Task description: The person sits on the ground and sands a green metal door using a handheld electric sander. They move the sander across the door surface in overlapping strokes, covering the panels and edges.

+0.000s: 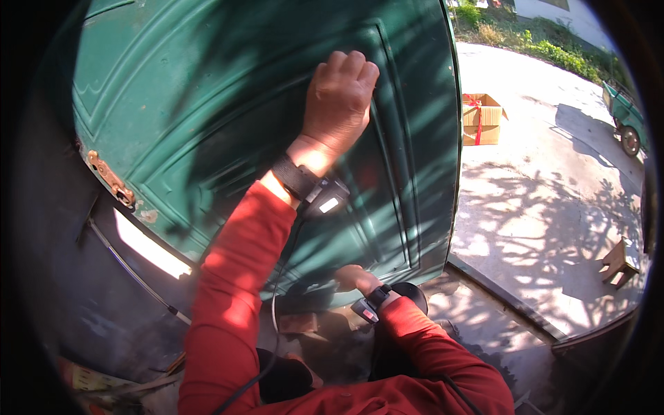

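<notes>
A large green panelled door (228, 131) fills the middle and left of the view in front of me. My left hand (339, 100) is raised against its upper part, closed like a fist with the knuckles up. Whatever lies inside those fingers is hidden. Low down, my right hand (355, 278) is close to the door's bottom part, and its fingers are blurred and partly out of sight. I cannot tell whether it touches the panel. Each wrist wears a dark strap with a small device. A rusty metal fitting (111, 180) sits on the door's left edge.
Beyond the door's right edge, a cardboard box (472, 131) with red ribbon stands on sunlit concrete. A small wooden stool (620, 263) and a green cart (626, 114) are farther right. A raised sill (508, 301) crosses the floor. A reddish block (299, 323) lies below the door.
</notes>
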Demonstrator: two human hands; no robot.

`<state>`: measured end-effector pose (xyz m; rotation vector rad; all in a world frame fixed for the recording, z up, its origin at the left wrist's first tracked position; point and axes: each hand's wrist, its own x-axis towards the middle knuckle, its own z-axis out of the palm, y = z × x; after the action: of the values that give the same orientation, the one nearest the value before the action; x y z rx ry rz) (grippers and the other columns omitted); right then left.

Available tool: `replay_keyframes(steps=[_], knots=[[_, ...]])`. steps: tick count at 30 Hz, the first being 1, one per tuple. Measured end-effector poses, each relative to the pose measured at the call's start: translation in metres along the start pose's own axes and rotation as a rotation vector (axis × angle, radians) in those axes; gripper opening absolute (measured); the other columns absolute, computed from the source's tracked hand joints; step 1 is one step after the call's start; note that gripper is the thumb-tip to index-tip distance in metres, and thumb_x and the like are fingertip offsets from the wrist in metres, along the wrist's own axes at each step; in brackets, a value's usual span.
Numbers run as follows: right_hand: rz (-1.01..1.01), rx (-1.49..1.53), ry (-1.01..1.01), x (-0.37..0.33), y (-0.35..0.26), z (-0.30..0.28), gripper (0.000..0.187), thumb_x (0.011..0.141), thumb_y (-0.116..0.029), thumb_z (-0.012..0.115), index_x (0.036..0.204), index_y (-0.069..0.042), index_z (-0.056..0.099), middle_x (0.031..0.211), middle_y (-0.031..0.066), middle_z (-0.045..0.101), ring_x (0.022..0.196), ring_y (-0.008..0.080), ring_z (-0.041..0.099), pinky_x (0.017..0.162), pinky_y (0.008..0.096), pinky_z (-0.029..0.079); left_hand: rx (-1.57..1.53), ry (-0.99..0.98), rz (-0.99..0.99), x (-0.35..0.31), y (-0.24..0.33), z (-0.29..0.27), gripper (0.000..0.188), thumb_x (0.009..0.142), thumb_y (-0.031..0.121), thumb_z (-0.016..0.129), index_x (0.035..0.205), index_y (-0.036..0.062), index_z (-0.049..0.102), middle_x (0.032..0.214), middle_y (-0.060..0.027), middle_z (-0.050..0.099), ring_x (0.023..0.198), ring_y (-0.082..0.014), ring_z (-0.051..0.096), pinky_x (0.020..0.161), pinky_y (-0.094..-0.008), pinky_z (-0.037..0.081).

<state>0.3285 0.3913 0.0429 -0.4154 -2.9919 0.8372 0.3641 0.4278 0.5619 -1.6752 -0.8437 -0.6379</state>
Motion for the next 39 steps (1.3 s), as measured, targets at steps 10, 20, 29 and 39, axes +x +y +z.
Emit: replay_keyframes(steps=[10, 20, 29, 39], knots=[[0.079, 0.002, -0.060, -0.009, -0.008, -0.018, 0.041, 0.090, -0.035, 0.083, 0.124, -0.013, 0.086, 0.118, 0.0151, 0.084, 0.114, 0.0386, 0.079, 0.096, 0.0488, 0.064, -0.005, 0.044, -0.113, 0.007, -0.021, -0.019, 0.032, 0.079, 0.002, 0.083, 0.106, 0.0109, 0.068, 0.112, -0.0052, 0.063, 0.108, -0.0294, 0.063, 0.091, -0.0443, 0.054], [0.097, -0.087, -0.147, -0.001, 0.005, -0.011, 0.049, 0.091, -0.041, 0.083, 0.132, -0.016, 0.084, 0.124, 0.0137, 0.084, 0.119, 0.0365, 0.079, 0.100, 0.0488, 0.063, 0.306, 0.005, -0.360, -0.104, -0.103, -0.135, 0.031, 0.085, -0.006, 0.078, 0.113, 0.0024, 0.066, 0.114, -0.0148, 0.064, 0.109, -0.0400, 0.063, 0.097, -0.0500, 0.054], [-0.006, -0.050, -0.062, 0.002, -0.011, -0.012, 0.032, 0.091, -0.037, 0.082, 0.105, -0.008, 0.086, 0.103, 0.0169, 0.083, 0.100, 0.0404, 0.080, 0.086, 0.0518, 0.063, 0.149, -0.043, -0.165, -0.039, -0.046, -0.058, 0.044, 0.076, -0.004, 0.085, 0.115, 0.0077, 0.069, 0.118, -0.0096, 0.064, 0.112, -0.0336, 0.063, 0.097, -0.0455, 0.055], [0.012, 0.001, -0.214, -0.001, 0.018, 0.011, 0.049, 0.088, -0.044, 0.084, 0.128, -0.015, 0.084, 0.122, 0.0157, 0.083, 0.116, 0.0396, 0.077, 0.099, 0.0521, 0.062, 0.109, -0.045, -0.032, -0.002, 0.024, 0.003, 0.023, 0.081, -0.001, 0.074, 0.098, 0.0118, 0.064, 0.103, -0.0048, 0.058, 0.103, -0.0264, 0.061, 0.084, -0.0395, 0.053]])
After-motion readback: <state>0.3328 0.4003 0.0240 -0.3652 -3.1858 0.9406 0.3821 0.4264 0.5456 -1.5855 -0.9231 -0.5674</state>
